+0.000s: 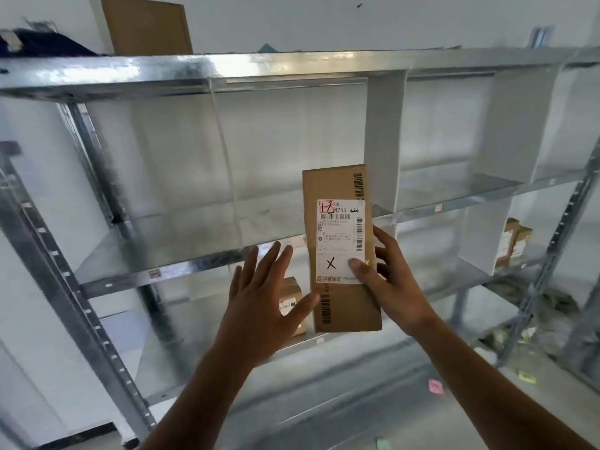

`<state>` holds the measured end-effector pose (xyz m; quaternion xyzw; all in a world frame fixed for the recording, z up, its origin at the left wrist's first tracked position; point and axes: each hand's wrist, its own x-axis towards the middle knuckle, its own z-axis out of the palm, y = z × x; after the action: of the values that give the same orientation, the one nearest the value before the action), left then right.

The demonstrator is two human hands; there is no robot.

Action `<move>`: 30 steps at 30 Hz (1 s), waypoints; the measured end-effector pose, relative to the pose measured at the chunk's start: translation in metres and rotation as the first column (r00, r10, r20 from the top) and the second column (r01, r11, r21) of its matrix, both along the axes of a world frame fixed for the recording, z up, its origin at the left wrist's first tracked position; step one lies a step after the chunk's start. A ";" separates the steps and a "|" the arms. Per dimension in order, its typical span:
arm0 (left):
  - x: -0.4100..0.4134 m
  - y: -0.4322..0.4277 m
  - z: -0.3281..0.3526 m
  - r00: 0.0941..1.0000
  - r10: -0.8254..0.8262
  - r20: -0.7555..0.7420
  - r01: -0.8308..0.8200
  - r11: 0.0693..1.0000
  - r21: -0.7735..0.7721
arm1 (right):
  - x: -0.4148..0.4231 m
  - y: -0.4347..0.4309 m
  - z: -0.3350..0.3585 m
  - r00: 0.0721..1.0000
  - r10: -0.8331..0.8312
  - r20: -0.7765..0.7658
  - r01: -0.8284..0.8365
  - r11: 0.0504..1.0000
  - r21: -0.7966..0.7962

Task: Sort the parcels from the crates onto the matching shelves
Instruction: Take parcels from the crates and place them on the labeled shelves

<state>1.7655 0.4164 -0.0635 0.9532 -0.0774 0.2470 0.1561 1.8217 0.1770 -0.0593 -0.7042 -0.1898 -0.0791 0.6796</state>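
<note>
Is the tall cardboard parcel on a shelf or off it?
Off. The right hand grips the parcel upright in front of the shelf, its bottom edge hanging below the shelf's front lip.

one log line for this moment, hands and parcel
right hand: grips cardboard parcel upright | left hand: open beside parcel | shipping label: N705, handwritten X | place: before metal shelf rack

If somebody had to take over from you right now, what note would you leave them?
Right hand: grips the tall parcel, thumb on its label.
Left hand: open, fingers spread beside it.
Parcel: upright in the air before the middle shelf, not set down.
Done: small box and other boxes sit on the lower shelf.
Left: shelve this parcel; crates are out of view.
</note>
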 end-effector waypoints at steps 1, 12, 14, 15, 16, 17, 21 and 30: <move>0.010 0.000 0.002 1.000 -0.011 -0.007 0.010 0.999 -0.036 | 0.012 0.006 0.002 1.000 0.005 0.010 -0.005 1.000 0.003; 0.155 0.026 0.026 0.915 -0.283 0.288 0.397 0.757 -0.520 | 0.145 0.088 0.051 0.988 0.048 0.144 -0.046 0.999 -0.016; 0.174 0.031 0.030 0.904 -0.284 0.319 0.420 0.730 -0.539 | 0.164 0.093 0.057 0.986 0.046 0.158 -0.042 0.999 -0.029; 0.182 0.032 0.031 0.900 -0.290 0.325 0.429 0.715 -0.552 | 0.172 0.095 0.059 0.986 0.047 0.160 -0.041 0.998 -0.036; 0.189 0.033 0.033 0.899 -0.292 0.327 0.433 0.706 -0.561 | 0.180 0.096 0.060 0.985 0.051 0.163 -0.044 0.998 -0.044; 0.194 0.032 0.035 0.900 -0.288 0.328 0.431 0.700 -0.569 | 0.187 0.097 0.061 0.985 0.060 0.164 -0.051 0.997 -0.055; 0.213 0.033 0.036 0.908 -0.248 0.337 0.412 0.673 -0.614 | 0.216 0.101 0.063 0.982 0.106 0.159 -0.090 0.991 -0.103; 0.261 0.042 0.026 0.960 -0.086 0.265 0.244 0.720 -0.649 | 0.291 0.120 0.046 0.957 0.245 0.157 -0.225 0.965 -0.135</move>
<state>2.0266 0.4582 -0.0378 0.7874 -0.0840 0.3453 0.5037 2.1125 0.2968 -0.0132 -0.7053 -0.3345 -0.0473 0.6233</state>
